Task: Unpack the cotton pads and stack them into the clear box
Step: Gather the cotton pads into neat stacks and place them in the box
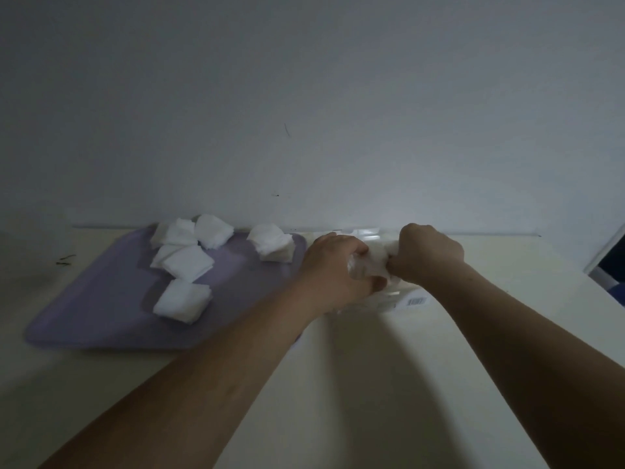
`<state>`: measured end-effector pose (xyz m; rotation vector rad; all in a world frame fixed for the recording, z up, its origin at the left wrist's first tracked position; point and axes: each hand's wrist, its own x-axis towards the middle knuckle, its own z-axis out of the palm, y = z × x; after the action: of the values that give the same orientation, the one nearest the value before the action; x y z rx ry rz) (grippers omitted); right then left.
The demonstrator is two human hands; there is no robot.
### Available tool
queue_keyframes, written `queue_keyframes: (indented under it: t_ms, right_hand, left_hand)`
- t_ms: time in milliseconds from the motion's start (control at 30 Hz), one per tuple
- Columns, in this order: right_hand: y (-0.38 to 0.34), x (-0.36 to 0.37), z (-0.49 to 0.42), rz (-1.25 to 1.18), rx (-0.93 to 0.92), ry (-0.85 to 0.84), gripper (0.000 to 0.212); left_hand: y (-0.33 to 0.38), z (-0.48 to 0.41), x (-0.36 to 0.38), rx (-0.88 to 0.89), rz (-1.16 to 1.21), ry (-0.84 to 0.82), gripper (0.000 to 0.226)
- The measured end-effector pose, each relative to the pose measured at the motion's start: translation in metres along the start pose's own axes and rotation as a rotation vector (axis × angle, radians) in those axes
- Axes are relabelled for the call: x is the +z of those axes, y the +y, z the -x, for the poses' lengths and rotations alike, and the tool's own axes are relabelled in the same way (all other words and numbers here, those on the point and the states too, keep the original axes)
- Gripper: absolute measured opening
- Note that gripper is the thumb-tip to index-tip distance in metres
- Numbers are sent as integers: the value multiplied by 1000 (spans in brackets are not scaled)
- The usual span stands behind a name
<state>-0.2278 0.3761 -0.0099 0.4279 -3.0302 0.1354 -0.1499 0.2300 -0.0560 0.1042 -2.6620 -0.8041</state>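
Both hands meet over the clear box [389, 301], which stands by the wall right of the tray. My left hand [333, 265] and my right hand [427, 253] each grip one end of a white pack of cotton pads [370, 262] held between them above the box. Several bundles of white cotton pads [182, 299] lie on the purple tray [101, 313] at the left. The box's inside is mostly hidden by my hands.
The tray and box sit on a cream table [389, 384] against a plain wall. A white label with a barcode [415, 302] shows at the box's right front. A dark object [612, 262] stands at the far right edge.
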Motion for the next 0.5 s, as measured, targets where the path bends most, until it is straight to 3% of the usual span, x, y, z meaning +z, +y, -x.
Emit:
queue_keyframes:
  t_ms: [167, 367, 500]
  right_hand:
    - [5, -4, -4, -217, -30, -108, 7]
    - [13, 1, 8, -88, -48, 188, 11]
    - [18, -5, 14, -103, -137, -12, 18]
  left_hand:
    - [2, 2, -5, 47, -42, -7, 56]
    - [2, 12, -9, 194, -85, 65, 42]
    - [2, 22, -25, 210, -77, 125, 33]
